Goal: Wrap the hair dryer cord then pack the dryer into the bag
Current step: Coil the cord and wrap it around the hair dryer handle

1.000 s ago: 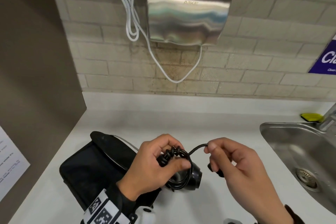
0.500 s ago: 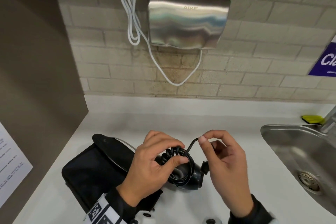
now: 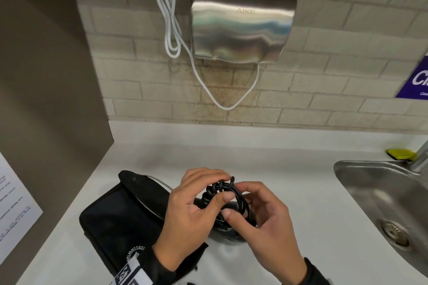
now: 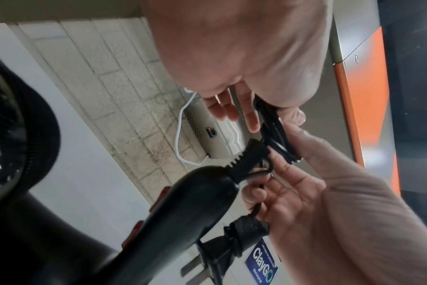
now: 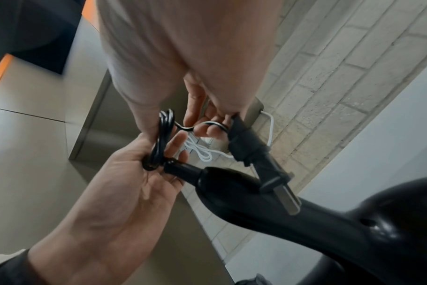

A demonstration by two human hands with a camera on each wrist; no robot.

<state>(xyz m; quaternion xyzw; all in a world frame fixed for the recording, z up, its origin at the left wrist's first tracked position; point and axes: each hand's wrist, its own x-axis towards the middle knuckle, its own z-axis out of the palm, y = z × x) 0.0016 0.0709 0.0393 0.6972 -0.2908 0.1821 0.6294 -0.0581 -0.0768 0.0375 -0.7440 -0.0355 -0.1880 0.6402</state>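
White table (image 3: 289, 169) runs under a brick wall, a steel sink (image 3: 370, 183) at the right. Nearest, the left hand (image 3: 192, 210) pinches the bunched loops of the cord (image 3: 222, 188) above the hair dryer (image 3: 228, 233), while the right hand (image 3: 266, 222) curls round the free end by the plug (image 5: 258, 154). The dryer looks light, hard and smooth; the springy cord will probably uncoil unless held pinched. Just left lies the soft black bag (image 3: 120, 222).
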